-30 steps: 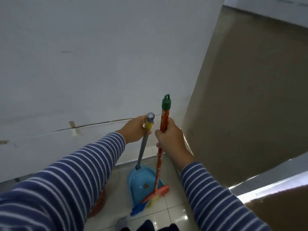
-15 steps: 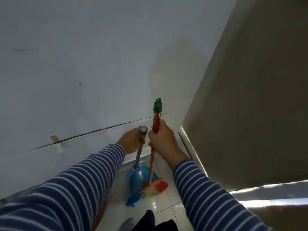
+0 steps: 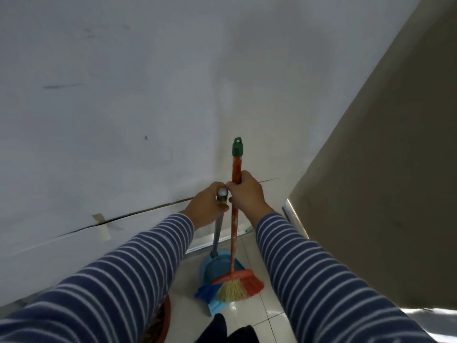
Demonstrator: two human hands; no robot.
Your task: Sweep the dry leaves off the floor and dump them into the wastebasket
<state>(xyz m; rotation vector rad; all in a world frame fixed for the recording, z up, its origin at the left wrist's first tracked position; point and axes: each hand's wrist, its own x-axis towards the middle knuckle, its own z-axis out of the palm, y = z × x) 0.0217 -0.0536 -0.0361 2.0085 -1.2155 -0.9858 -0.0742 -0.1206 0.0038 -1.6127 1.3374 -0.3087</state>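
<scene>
Left hand gripping dustpan handle top; right hand gripping broom stick below green cap; both tools upright on floor by wall corner; no leaves in view; lift straight, keep sticks apart, don't knock wall.

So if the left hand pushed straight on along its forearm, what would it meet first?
Probably the right hand gripping the broom handle, right beside the left hand; past that, the white wall, depth unclear.
</scene>
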